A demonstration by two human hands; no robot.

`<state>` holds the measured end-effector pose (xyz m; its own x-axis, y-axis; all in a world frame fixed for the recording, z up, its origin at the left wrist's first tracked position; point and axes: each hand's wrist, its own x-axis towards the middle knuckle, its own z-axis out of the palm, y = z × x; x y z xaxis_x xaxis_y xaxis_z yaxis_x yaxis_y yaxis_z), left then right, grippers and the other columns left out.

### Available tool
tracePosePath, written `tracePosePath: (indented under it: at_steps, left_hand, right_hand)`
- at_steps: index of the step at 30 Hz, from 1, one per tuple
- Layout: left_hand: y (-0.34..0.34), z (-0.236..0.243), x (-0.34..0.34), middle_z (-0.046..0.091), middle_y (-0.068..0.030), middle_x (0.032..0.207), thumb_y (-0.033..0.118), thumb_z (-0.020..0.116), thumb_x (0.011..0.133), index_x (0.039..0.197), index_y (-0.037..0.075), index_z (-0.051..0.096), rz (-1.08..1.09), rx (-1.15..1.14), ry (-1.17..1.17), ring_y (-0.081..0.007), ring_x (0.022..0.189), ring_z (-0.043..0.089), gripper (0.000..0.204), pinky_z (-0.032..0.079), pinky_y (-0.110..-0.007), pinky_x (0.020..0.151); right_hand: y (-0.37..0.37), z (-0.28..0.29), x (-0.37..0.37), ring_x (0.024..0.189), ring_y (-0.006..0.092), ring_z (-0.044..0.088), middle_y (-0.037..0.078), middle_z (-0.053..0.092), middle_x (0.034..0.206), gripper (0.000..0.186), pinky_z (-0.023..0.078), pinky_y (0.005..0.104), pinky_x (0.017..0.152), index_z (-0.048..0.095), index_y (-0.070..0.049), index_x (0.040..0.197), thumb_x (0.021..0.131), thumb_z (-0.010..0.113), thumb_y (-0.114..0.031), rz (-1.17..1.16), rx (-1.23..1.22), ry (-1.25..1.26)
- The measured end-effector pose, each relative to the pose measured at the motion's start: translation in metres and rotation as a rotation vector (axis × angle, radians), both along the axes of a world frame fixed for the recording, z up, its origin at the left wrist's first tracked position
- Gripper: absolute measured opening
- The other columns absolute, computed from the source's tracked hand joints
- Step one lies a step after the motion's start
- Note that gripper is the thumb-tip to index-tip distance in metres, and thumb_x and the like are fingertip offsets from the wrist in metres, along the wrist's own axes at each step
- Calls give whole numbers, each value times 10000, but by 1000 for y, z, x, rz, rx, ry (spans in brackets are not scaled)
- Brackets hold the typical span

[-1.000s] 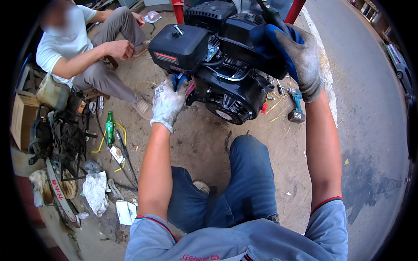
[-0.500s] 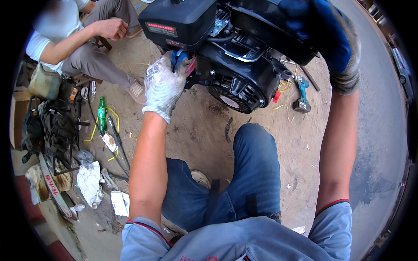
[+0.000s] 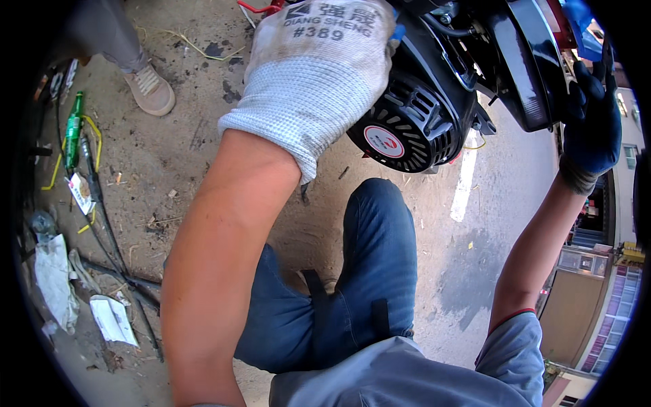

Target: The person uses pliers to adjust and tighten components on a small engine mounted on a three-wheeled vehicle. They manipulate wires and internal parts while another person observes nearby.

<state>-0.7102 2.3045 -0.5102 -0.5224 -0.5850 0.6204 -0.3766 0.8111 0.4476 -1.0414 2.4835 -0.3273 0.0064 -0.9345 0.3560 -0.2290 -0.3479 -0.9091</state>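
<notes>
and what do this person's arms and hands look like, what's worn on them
The left hand wears a whitish knit glove with dark print across its back. The right hand is gloved in dark blue, with a greyish cuff. Both forearms are bare; the right sleeve is short, grey-blue, edged in red.

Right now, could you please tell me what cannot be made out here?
In the head view:
Left hand: its own back hides most of its fingers and what they touch.
Black engine: the upper edge cuts off its top.
Right hand: too dark near the rim to tell its hold.
Other person's leg: upper edge and dark rim cut off the body above.
</notes>
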Motion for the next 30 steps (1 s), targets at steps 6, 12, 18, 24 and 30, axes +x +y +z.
tracePosePath:
  at_steps: [6,12,18,24,30]
  left_hand:
    - [-12,-13,-8,719,-122,937,269,602,944,1087,103,674,-99,-41,60,-297,871,721,230,566,-486,728]
    - [-20,-25,-13,703,-134,927,246,758,875,1067,101,662,-124,18,137,-302,864,729,260,612,-396,716]
    - [-28,-23,-10,701,-155,960,490,722,909,1117,84,652,-180,-17,158,-332,845,716,461,587,-436,765]
    - [-33,-13,-1,710,-141,966,392,865,780,1169,94,681,-307,-158,313,-310,785,718,523,588,-389,698]
    - [-24,5,-1,719,-154,963,215,808,837,1410,203,607,-468,1,67,-314,767,718,607,589,-396,721]
  right_hand:
    - [-2,-8,21,1064,252,636,241,631,1361,500,518,275,867,525,71,1399,1092,378,-295,-452,-200,268]
    - [-7,-7,38,1011,236,645,226,619,1386,519,494,282,837,594,65,1357,1099,354,-316,-115,12,-58]
    - [-6,-23,41,1230,340,634,225,651,1333,323,559,339,943,571,53,1328,1093,446,-131,-455,-276,370]
    - [2,-33,88,816,194,471,168,669,1058,403,416,299,756,636,26,1186,1102,427,-309,-232,-124,-314]
    - [32,-116,223,720,169,532,224,667,1067,448,432,266,621,662,99,1022,1072,452,-293,-397,-20,-594]
